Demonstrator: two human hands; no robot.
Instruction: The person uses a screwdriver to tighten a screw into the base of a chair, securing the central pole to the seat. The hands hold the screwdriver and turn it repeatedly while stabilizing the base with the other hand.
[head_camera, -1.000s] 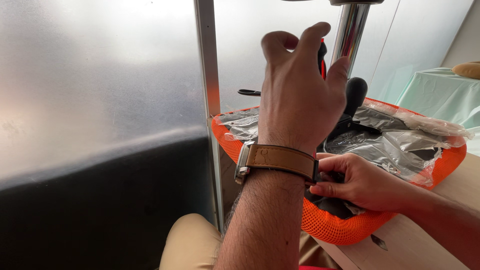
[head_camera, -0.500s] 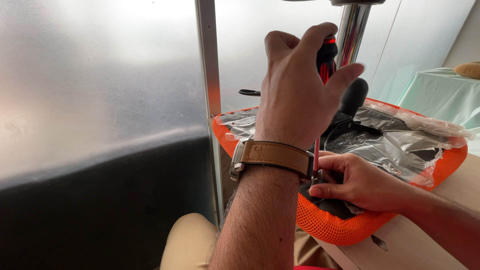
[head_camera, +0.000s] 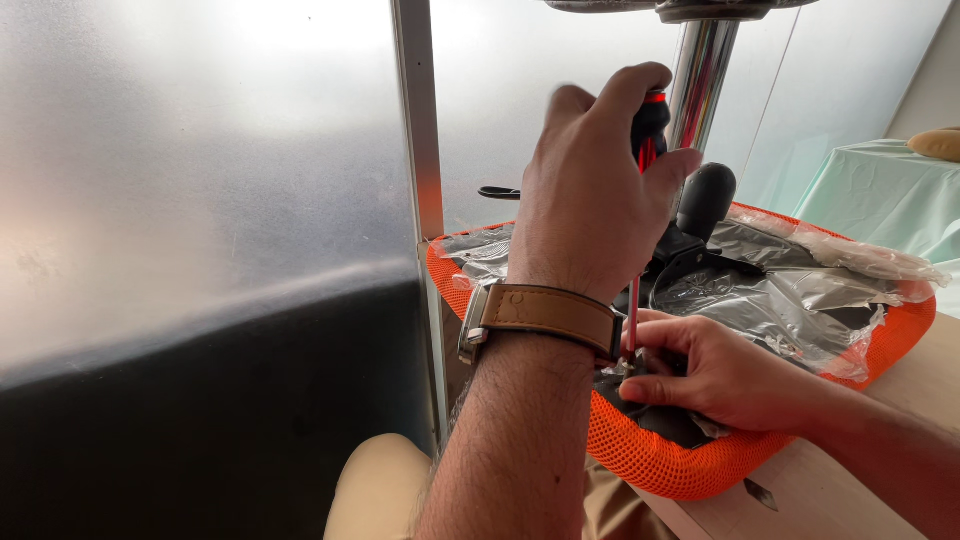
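Note:
My left hand (head_camera: 590, 190), with a brown leather watch strap (head_camera: 545, 312) on its wrist, is wrapped around the black and red handle of a screwdriver (head_camera: 650, 115). The screwdriver stands upright, and its red shaft (head_camera: 634, 300) runs down behind my wrist. My right hand (head_camera: 725, 372) reaches in from the right and pinches around the tip, where a small metal part sits on the black underside of an upturned orange mesh chair seat (head_camera: 660, 465). The tip itself is mostly hidden by my fingers.
Crinkled clear plastic wrap (head_camera: 790, 300) covers the seat's underside. A black lever knob (head_camera: 705, 195) and a chrome column (head_camera: 700, 75) rise from the seat. A metal post (head_camera: 420, 150) and frosted panels stand at left. The seat lies on a wooden tabletop (head_camera: 810, 505). A green-draped table (head_camera: 880, 200) is far right.
My left hand has re-gripped and turned on the screwdriver handle, with the thumb now stretched to the right. My right hand stays at the tip.

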